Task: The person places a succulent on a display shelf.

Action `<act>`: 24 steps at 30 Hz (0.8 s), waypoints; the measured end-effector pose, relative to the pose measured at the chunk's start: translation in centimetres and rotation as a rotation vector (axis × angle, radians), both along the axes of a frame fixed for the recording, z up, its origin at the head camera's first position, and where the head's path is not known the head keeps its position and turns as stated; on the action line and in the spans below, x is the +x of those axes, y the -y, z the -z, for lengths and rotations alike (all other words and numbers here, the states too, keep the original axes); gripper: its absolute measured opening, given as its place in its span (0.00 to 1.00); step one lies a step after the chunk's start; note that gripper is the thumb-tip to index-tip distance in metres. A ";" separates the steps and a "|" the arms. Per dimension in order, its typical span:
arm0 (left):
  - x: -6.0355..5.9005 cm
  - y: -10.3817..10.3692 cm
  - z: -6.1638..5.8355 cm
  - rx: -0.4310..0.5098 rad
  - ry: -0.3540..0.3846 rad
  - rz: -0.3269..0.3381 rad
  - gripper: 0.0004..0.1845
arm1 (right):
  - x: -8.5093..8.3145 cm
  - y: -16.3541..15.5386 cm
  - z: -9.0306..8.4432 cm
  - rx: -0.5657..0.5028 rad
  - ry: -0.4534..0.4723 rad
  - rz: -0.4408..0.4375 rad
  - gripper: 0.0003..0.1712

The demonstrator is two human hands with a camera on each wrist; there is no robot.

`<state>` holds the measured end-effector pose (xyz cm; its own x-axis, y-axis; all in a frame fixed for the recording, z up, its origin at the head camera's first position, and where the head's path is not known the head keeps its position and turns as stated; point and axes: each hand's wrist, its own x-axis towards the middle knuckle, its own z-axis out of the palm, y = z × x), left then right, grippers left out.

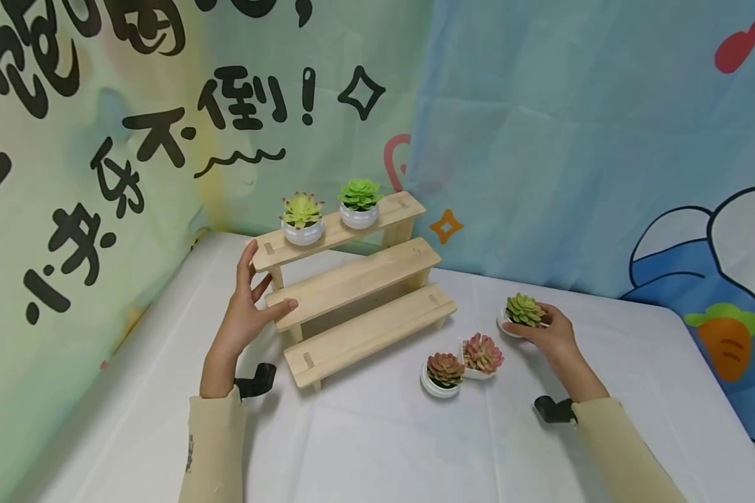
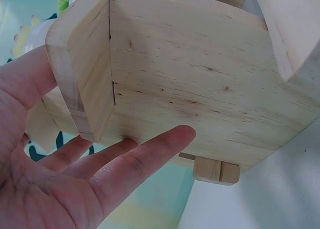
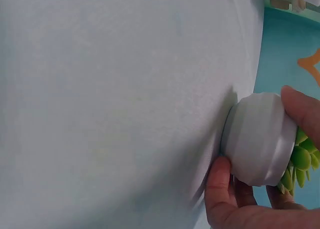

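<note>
Head view: a table [image 1: 365,447] covered in white carries the arrangement; its far edge meets a printed backdrop [image 1: 541,175], pale green with black lettering toward the left and blue toward the right. A three-tier wooden stand [image 1: 371,330] stands obliquely near the table's far left corner. Two potted green succulents, the paler pot [image 1: 303,230] and the brighter pot [image 1: 359,216], sit on its top shelf [image 1: 395,208]. A brown plant [image 1: 444,370] and a pink plant [image 1: 483,354], both in white pots, stand side by side on the table, just right of the stand.

The green pot [image 1: 509,327] lies within the right hand [image 1: 554,339], near the table's far edge, left of the far right corner. Right wrist view: the digits grip opposite sides of its white wall, leaves [image 3: 302,156] projecting past the rim; whether the base touches the table cannot be told. The left hand [image 1: 242,314] holds the stand's left end, thumb over the middle shelf [image 1: 358,281], fingers spread.
</note>
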<state>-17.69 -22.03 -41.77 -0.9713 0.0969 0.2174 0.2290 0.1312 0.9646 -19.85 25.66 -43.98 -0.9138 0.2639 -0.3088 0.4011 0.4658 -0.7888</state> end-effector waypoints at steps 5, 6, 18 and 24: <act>0.0 0.0 0.0 0.005 -0.002 -0.001 0.60 | 0.0 -0.1 0.1 0.010 0.016 0.028 0.55; 0.0 0.0 0.0 0.004 -0.002 0.000 0.60 | 0.0 -0.1 0.1 0.009 0.019 0.032 0.55; 0.0 -0.1 -0.1 -0.017 0.009 -0.011 0.60 | 0.6 -1.1 -1.3 0.005 0.004 0.051 0.56; 0.1 -0.1 -0.2 -0.029 0.027 -0.012 0.60 | 0.7 -1.4 -2.4 0.015 -0.002 0.003 0.56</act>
